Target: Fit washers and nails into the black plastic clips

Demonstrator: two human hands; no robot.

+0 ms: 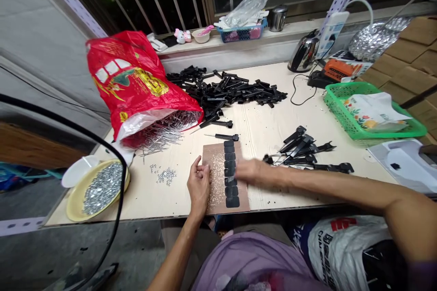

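Note:
A brown board (212,182) lies at the front edge of the table, its surface pitted with pale marks. A column of black plastic pieces (230,164) runs down its right part. My left hand (199,186) rests by the board's left edge, thumb and fingers pressed together; whatever they may hold is too small to make out. Over the black pieces, my right hand (251,172) is smeared by motion, its fingers unclear. One black part with a thin metal pin (226,137) lies just beyond the board. Small silvery pieces (166,176) are scattered left of my left hand.
A red bag (136,82) spills metal pins (160,132). Behind lies a heap of black parts (235,91); more pinned parts (303,150) lie right. A yellow bowl (73,204) holds silvery pieces. A green basket (375,134) and kettle (303,50) stand right. A black cable (118,218) crosses the left foreground.

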